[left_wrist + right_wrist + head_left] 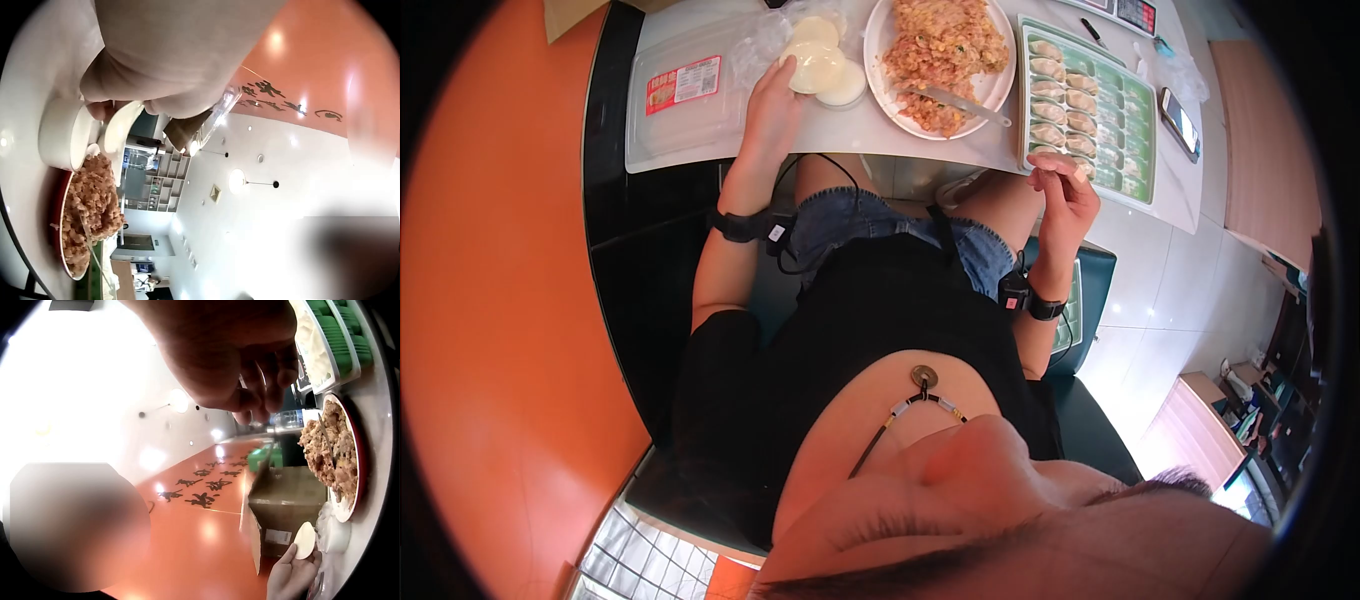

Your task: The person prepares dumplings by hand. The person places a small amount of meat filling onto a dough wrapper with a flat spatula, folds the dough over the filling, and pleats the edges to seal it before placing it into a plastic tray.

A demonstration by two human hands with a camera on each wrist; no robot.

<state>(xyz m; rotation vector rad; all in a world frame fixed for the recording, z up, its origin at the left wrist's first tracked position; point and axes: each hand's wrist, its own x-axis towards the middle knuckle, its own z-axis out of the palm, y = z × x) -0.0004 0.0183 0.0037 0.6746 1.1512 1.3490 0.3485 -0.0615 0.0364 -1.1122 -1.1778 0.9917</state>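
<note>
My left hand (pixel 772 118) pinches a round, pale dumpling wrapper (pixel 818 70) above a white round tub (pixel 59 134) holding more wrappers (pixel 843 86). In the right wrist view the wrapper (pixel 305 540) stands tilted in the fingers. My right hand (pixel 1064 205) hovers by the near edge of a green compartment tray (pixel 1138 150); its fingers (pixel 273 394) are loosely bent, with nothing seen between them. Folded dumplings (pixel 1048 90) fill the tray's left columns. Between the hands is a plate (pixel 878 85) of minced filling (pixel 940 50), with a metal spreader (pixel 965 103) lying across it.
A clear plastic lid (pixel 645 140) with a red label lies at the left. Crumpled plastic film (pixel 760 50) is behind the left hand. Right of the tray are a phone (pixel 1180 125) and a black pen (pixel 1092 31). A cardboard box (pixel 284 497) stands beyond the tub.
</note>
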